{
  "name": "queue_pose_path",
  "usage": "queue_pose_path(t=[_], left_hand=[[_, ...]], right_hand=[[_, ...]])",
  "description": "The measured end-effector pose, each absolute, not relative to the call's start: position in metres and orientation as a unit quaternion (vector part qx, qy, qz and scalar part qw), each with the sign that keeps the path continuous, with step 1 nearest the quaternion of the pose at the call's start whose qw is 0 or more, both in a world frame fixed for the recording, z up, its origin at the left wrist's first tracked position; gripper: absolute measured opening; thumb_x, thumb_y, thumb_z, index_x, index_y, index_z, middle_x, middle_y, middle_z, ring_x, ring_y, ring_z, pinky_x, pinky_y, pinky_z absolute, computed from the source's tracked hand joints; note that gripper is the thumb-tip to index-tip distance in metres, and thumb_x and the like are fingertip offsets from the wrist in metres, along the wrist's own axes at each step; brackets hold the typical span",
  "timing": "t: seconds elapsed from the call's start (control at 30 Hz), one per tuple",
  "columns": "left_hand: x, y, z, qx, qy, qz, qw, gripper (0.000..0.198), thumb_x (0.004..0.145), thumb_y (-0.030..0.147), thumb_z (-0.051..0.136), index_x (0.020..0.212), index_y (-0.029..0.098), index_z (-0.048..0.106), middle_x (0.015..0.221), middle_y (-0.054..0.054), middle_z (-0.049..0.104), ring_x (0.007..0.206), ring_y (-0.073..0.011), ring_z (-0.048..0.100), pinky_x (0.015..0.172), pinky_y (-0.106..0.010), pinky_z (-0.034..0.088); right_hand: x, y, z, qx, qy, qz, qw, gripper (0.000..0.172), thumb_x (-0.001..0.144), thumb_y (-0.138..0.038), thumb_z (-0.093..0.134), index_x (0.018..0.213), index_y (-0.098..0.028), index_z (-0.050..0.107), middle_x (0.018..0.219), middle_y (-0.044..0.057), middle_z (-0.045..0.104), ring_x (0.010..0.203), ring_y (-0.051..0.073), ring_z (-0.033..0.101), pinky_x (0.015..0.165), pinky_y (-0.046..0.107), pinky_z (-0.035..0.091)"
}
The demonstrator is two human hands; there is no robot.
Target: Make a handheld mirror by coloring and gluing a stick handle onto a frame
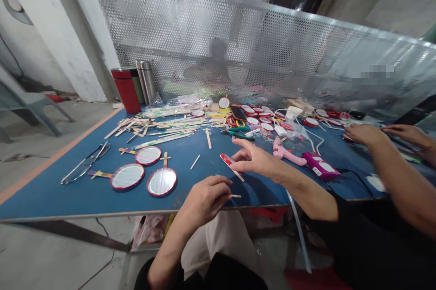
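The left hand (209, 194) is closed, gripping a short wooden stick (236, 196) whose end projects beyond the fingertips above the near edge of the counter (190, 197). The right hand (254, 158) holds a narrow red-edged piece (225, 159) between thumb and fingers, with the index finger extended above. The red-edged piece is located in front of the person, above and to the right of the left hand; the fingers partly cover it. A pale wooden strip (239, 175) extends from its lower end toward the person.

To the left of the hands, three round mirrors (161, 182) with red rims lie flat, reflective faces up, each with a stick handle. A pair of eyeglasses (86, 163) lies farther left. A loose stick (195, 162) lies between the mirrors and the red-edged piece. A pile of wooden sticks (177, 124) occupies the area behind.

A pink glue gun (288, 153) lies beyond the right forearm, just beside a purple box (320, 166). At far right, a co-worker's hands (364, 135) are over the counter; their grasp cannot be determined.
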State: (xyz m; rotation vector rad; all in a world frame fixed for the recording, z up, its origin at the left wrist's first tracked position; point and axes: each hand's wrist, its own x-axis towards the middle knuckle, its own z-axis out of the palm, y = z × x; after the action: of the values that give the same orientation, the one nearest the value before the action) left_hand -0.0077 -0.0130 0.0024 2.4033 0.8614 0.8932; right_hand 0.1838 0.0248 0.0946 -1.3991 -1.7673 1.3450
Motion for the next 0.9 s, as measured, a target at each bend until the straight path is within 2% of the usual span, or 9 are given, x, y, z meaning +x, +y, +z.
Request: queue_pose_path(t=[0.27, 0.5, 0.67, 0.77, 0.9], left_hand=[[-0.008, -0.011, 0.000, 0.890, 0.299, 0.295, 0.176, 0.015, 0.092, 0.022, 0.051, 0.086, 0.023, 0.065, 0.120, -0.003, 0.066, 0.101, -0.0183, 0.062, 0.088, -0.032, 0.049], [-0.005, -0.015, -0.002, 0.862, 0.333, 0.331, 0.190, 0.019, 0.095, 0.022, 0.046, 0.088, 0.021, 0.063, 0.113, -0.005, 0.064, 0.095, -0.0159, 0.063, 0.081, -0.027, 0.050], [0.001, -0.011, -0.006, 0.886, 0.350, 0.286, 0.105, 0.019, 0.093, 0.021, 0.048, 0.083, 0.019, 0.064, 0.097, -0.005, 0.070, 0.083, -0.0186, 0.062, 0.077, -0.031, 0.051], [0.001, -0.009, -0.006, 0.890, 0.345, 0.283, 0.092, 0.021, 0.094, 0.021, 0.046, 0.083, 0.019, 0.064, 0.104, -0.005, 0.070, 0.084, -0.0177, 0.063, 0.076, -0.031, 0.050], [0.000, -0.007, -0.004, 0.906, 0.307, 0.265, 0.119, 0.019, 0.094, 0.018, 0.046, 0.086, 0.021, 0.064, 0.119, -0.005, 0.067, 0.095, -0.0176, 0.065, 0.087, -0.035, 0.047]], right_hand=[[0.178, 0.024, 0.097, -0.483, -0.638, 0.536, 0.269, 0.091, 0.069, -0.031, 0.075, 0.144, -0.013, 0.026, 0.088, 0.001, 0.066, 0.071, 0.013, 0.060, 0.070, 0.028, 0.047], [0.175, 0.021, 0.109, -0.479, -0.645, 0.519, 0.293, 0.096, 0.066, -0.033, 0.076, 0.145, -0.013, 0.024, 0.097, 0.005, 0.067, 0.077, 0.015, 0.061, 0.069, 0.029, 0.047], [0.184, 0.022, 0.095, -0.505, -0.655, 0.499, 0.258, 0.096, 0.069, -0.033, 0.075, 0.146, -0.011, 0.023, 0.091, 0.004, 0.067, 0.074, 0.015, 0.061, 0.070, 0.029, 0.046], [0.189, 0.022, 0.087, -0.511, -0.654, 0.498, 0.252, 0.094, 0.070, -0.035, 0.076, 0.145, -0.012, 0.025, 0.091, 0.004, 0.069, 0.079, 0.017, 0.063, 0.073, 0.030, 0.047], [0.189, 0.022, 0.087, -0.515, -0.659, 0.488, 0.250, 0.094, 0.069, -0.036, 0.076, 0.145, -0.011, 0.026, 0.094, 0.005, 0.069, 0.082, 0.018, 0.064, 0.075, 0.032, 0.048]])
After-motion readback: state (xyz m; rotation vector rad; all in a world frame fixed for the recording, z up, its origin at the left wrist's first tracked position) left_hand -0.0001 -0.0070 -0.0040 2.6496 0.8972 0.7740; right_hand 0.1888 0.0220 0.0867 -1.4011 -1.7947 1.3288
